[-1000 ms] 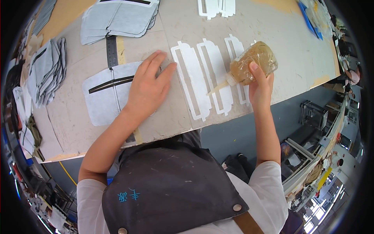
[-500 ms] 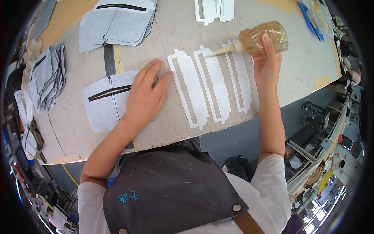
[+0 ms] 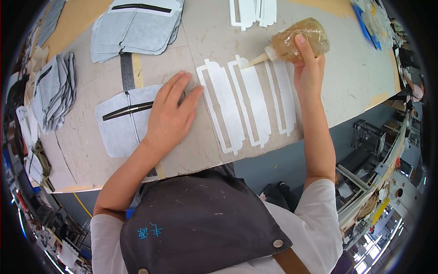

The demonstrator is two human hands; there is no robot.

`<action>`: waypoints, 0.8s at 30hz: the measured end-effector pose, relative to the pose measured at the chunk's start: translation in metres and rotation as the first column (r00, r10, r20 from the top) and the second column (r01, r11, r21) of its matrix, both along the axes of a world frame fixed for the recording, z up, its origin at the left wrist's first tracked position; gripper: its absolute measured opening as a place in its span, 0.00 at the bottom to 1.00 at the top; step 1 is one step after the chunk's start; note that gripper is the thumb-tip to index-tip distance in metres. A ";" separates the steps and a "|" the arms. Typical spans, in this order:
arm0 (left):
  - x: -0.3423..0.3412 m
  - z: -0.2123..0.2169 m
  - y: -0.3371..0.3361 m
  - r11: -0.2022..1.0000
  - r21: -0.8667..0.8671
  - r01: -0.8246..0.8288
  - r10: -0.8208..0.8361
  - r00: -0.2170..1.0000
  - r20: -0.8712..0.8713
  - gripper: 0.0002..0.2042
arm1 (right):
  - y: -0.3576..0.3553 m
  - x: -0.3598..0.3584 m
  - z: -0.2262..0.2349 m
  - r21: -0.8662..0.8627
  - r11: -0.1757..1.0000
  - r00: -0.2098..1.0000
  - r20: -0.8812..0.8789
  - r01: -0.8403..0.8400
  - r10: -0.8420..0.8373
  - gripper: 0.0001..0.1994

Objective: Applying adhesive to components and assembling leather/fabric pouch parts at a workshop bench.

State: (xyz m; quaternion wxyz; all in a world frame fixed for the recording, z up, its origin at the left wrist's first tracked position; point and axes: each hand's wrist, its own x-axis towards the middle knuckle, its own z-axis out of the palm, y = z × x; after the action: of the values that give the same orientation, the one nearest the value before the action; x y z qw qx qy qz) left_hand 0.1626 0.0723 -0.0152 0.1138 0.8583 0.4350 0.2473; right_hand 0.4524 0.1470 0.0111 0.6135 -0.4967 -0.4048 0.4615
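My right hand (image 3: 311, 68) grips a clear squeeze bottle (image 3: 315, 34) of amber liquid, tilted with its pale nozzle pointing left. The nozzle tip is over the upper end of the middle white cut-out strip (image 3: 258, 102); whether it touches cannot be told. A similar white strip (image 3: 226, 105) lies to the left, and another white strip (image 3: 286, 100) to the right, partly under the nozzle. My left hand (image 3: 169, 112) rests, fingers stretched out, on the right part of a grey fabric panel (image 3: 116, 132) with a black-edged slit and a centre seam.
A stack of grey panels (image 3: 141, 34) lies at the far left, and another pile (image 3: 54, 96) at the left edge. More white strips (image 3: 245, 13) lie at the back. A dark ruler (image 3: 127, 75) runs beneath the panel. Plastic bags (image 3: 374, 20) sit at the back right.
The bottle and my right hand have shifted slightly left and away from me, with the nozzle tip staying near the middle strip's upper end. My left hand has hardly moved.
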 end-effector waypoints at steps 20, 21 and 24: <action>-0.001 -0.003 0.003 1.000 0.026 0.002 -0.003 1.000 0.009 0.17 | -0.103 0.025 0.006 -0.227 0.972 0.995 0.096 0.055 -0.034 0.22; -0.002 -0.003 0.003 1.000 0.028 0.000 -0.001 1.000 0.004 0.17 | -0.107 0.026 0.007 -0.241 0.969 0.995 0.096 0.050 -0.027 0.22; -0.001 -0.001 0.003 1.000 0.020 0.003 -0.003 1.000 0.002 0.16 | -0.120 0.030 0.009 -0.289 0.957 0.992 0.122 0.012 0.025 0.24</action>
State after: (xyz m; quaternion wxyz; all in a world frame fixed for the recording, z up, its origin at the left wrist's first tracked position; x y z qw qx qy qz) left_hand 0.1611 0.0754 -0.0164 0.1058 0.8599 0.4310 0.2522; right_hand 0.4825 0.0269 0.0206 0.5064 -0.6074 -0.3720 0.4859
